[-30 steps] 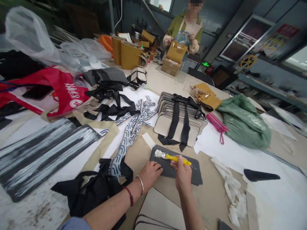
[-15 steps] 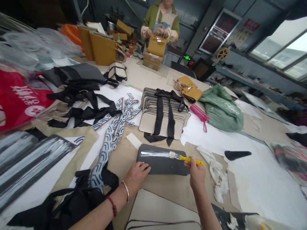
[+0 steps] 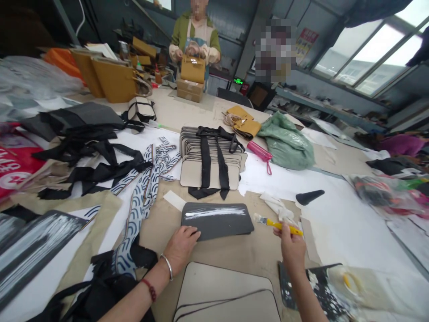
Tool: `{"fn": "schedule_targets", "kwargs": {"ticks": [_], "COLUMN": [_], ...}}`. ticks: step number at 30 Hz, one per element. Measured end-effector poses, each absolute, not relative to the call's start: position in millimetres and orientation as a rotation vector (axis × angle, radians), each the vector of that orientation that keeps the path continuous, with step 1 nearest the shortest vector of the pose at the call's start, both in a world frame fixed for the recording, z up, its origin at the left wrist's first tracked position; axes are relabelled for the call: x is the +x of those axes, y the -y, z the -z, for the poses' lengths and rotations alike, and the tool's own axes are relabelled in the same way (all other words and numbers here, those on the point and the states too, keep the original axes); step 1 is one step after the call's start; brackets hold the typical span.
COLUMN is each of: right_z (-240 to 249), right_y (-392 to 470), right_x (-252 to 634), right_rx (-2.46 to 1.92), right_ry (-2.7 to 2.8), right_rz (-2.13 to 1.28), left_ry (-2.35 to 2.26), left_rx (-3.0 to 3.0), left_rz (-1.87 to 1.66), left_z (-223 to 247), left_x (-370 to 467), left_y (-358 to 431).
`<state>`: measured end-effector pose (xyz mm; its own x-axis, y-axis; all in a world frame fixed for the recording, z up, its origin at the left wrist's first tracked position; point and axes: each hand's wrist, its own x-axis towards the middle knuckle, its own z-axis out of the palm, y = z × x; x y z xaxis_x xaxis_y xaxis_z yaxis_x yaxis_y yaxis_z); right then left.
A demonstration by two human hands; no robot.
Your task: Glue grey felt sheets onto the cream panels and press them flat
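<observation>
A wide counter (image 3: 214, 109) carries everything near the hands, partly covered in white and brown sheets. At its far side stands a person (image 3: 185, 33) in a green top and apron, hands at a mustard handbag (image 3: 193, 70) that sits on a cardboard box (image 3: 189, 91). Long dark panels (image 3: 43, 246) streaked with white lie at the left edge of the view. The green plastic bag (image 3: 288, 143) is crumpled beyond the middle, to the right of a fanned stack of beige boards (image 3: 191, 172) crossed by black straps (image 3: 205, 165). More beige boards (image 3: 221, 286) overlap closest to the wearer. Patterned ribbon (image 3: 134, 214) trails down on the left.

Between the two groups of beige boards is the dark gray panel (image 3: 217, 227), lying flat, with one rough white streak running lengthwise along its far half. The left hand (image 3: 182, 246) is released, gripping nothing, its fingertips resting on the panel's near left corner. The right hand (image 3: 291, 241) is clenched around the yellow handle of a paintbrush (image 3: 284, 226). Its whitened bristles point left, just beside the panel's right end and apart from it. A pink pouch (image 3: 259, 151) lies next to the green plastic bag, and a small black tapered piece (image 3: 310, 197) rests on white paper, farther back than the brush.
</observation>
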<state>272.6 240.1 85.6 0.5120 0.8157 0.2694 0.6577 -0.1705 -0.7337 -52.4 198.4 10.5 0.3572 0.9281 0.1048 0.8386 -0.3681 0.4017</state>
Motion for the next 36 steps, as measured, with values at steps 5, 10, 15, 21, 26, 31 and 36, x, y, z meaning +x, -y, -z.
{"fn": "schedule_targets", "kwargs": {"ticks": [5, 10, 15, 21, 26, 31, 36], "right_z": [-81.1, -58.3, -69.3, -73.7, -57.9, -54.0, -52.6], "right_y": [-211.3, -178.7, -161.8, -214.1, -245.0, -242.0, -247.1], "right_x": [243.5, 171.7, 142.8, 202.1, 211.9, 205.4, 199.4], "right_rx": [-1.779, -1.468, -1.264, -1.373, -1.360, -1.310, -1.307], "right_ry": [1.494, 1.757, 1.825, 1.758, 1.929, 2.118, 2.110], "right_rz": [-0.079, -0.121, -0.236, 0.055, 0.062, -0.040, 0.136], "left_ry": [-1.585, -1.578, -1.553, -1.538, -1.516, -1.500, -1.494], "left_rx": [2.332, 2.420, 2.496, 2.503, 2.519, 2.499, 2.531], "left_rz": [-0.469, -0.503, -0.560, -0.545, -0.518, -0.595, -0.625], "left_z": [-11.5, -4.3, 0.6, -3.4, -8.9, -2.9, -1.8], "left_x": [-52.7, -53.7, -56.3, -56.7, -58.1, -60.1, -59.5], "left_y": [-199.0, -198.7, -200.0, -202.8, -204.8, -203.7, -204.3]}}
